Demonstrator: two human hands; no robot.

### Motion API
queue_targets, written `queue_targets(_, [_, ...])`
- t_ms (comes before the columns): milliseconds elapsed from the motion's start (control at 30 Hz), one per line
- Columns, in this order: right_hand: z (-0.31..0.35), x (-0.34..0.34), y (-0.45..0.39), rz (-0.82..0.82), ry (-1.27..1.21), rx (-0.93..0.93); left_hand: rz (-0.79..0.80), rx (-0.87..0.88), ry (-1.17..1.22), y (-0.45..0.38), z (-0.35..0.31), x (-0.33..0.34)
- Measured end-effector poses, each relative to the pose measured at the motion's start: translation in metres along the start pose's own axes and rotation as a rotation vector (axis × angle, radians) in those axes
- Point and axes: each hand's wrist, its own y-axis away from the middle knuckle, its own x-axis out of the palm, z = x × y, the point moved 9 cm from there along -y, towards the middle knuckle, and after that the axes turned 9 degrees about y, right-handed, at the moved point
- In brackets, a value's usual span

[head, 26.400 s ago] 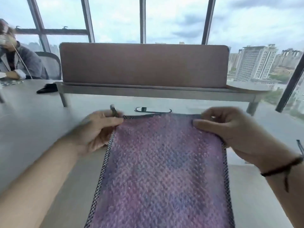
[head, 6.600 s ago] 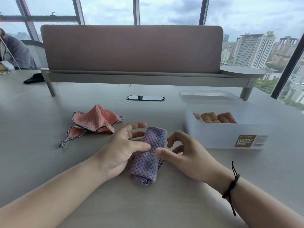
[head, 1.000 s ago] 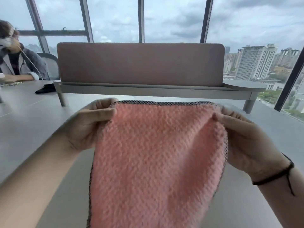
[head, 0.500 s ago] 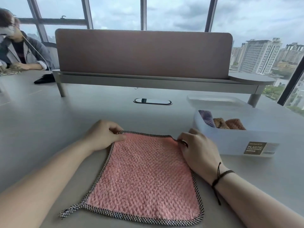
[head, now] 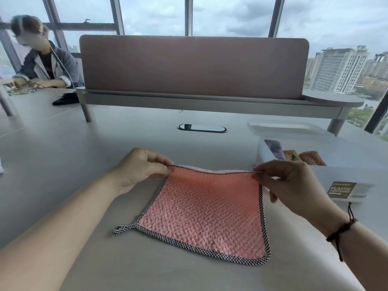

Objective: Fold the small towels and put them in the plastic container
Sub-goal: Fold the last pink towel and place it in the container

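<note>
A pink towel (head: 206, 215) with a black-and-white checked border lies spread on the grey table in front of me. My left hand (head: 137, 170) pinches its far left corner and my right hand (head: 290, 183) pinches its far right corner, and the far edge is lifted off the table. The near edge stays flat, with a small loop at the near left corner. To the right stands the translucent plastic container (head: 344, 177), holding a folded purple towel (head: 274, 148) and brown folded towels (head: 310, 157).
The container's lid (head: 287, 128) lies behind it. A desk divider on a raised shelf (head: 193, 68) crosses the back of the table, with a cable port (head: 202, 128) in front of it. A person (head: 45, 59) sits at the far left, next to a black object (head: 66, 99).
One second ago the pink towel hung in the air between my hands; it was then laid flat on the table. Now both hands raise its far edge off the table.
</note>
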Motion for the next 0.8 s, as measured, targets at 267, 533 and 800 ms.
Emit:
queue_targets(267, [-0.011,0.027,0.004,0.131,0.208,0.056,-0.081,0.005,-0.132,-0.002,0.005,-0.007])
queue_targets(533, [-0.014,0.028,0.0,0.067,0.331,-0.007,-0.117,0.028,-0.308,0.001,0.001,-0.005])
queue_targets(800, [-0.013,0.031,0.001,0.107,0.364,-0.014,-0.06,0.046,-0.341,0.003,-0.005,-0.002])
